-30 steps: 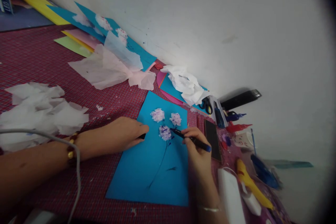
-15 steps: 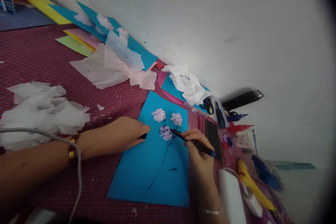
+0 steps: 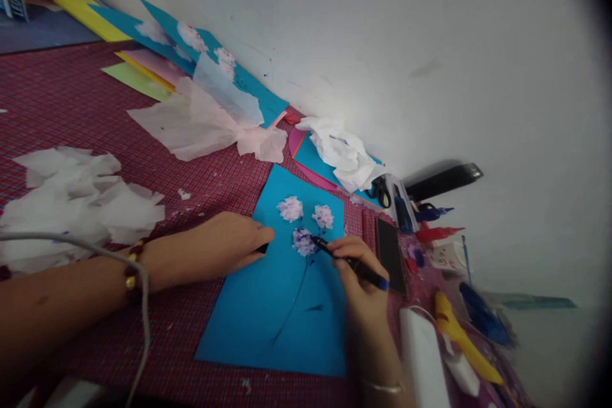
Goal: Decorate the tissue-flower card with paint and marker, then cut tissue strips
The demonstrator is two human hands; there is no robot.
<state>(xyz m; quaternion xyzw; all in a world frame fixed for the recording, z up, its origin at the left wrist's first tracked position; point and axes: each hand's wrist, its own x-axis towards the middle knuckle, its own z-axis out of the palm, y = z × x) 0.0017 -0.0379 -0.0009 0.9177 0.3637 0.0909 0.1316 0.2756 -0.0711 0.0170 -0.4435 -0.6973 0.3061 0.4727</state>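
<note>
A sheet of blue paper (image 3: 268, 319) lies before me, bearing three pale purple-white flowers and a thin dark stem. In my right hand (image 3: 361, 271) is a black marker (image 3: 356, 264) with a blue end, its tip at the edge of the lower flower (image 3: 303, 241). My left hand (image 3: 234, 241) rests at the sheet's left edge, its fingers closed around a small black piece that looks like a marker cap (image 3: 262, 248); most of it is hidden. The two upper flowers (image 3: 290, 208) sit just above the one being touched.
Crumpled white tissue (image 3: 81, 197) lies at left, pink tissue paper (image 3: 191, 121) farther back. Blue flower pictures (image 3: 215, 70) lean along the wall. Scissors (image 3: 380, 191), a dark flat block (image 3: 389, 255), a white cup (image 3: 449, 256) and a yellow tool (image 3: 463, 338) crowd the right. A grey cable (image 3: 143, 312) crosses my left forearm.
My right hand and the marker have shifted very slightly, with the tip still at the lower flower. The left hand stays in place on the paper.
</note>
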